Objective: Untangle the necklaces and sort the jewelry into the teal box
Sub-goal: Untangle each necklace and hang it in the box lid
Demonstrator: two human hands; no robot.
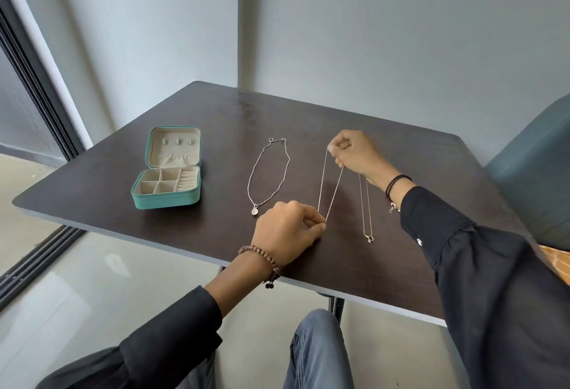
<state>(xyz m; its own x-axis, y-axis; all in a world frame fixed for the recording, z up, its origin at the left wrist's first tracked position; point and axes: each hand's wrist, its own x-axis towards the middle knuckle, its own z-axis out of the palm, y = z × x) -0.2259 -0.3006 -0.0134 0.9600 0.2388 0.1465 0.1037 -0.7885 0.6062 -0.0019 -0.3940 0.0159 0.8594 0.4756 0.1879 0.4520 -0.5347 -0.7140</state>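
Note:
A thin silver chain (324, 185) is stretched taut between my two hands over the dark table (401, 253). My left hand (287, 228) pinches its near end. My right hand (354, 154) pinches its far end, fingers curled. A silver necklace with a round pendant (268, 172) lies in a loop left of the chain. A fine gold necklace (365, 209) lies straight to the right, its upper part hidden under my right wrist. The teal box (168, 199) stands open at the left, showing empty beige compartments.
The table's near edge runs just under my left wrist. A teal chair (536, 172) stands at the right. Walls close the table's far side, and a sliding door track (37, 253) runs along the floor at the left.

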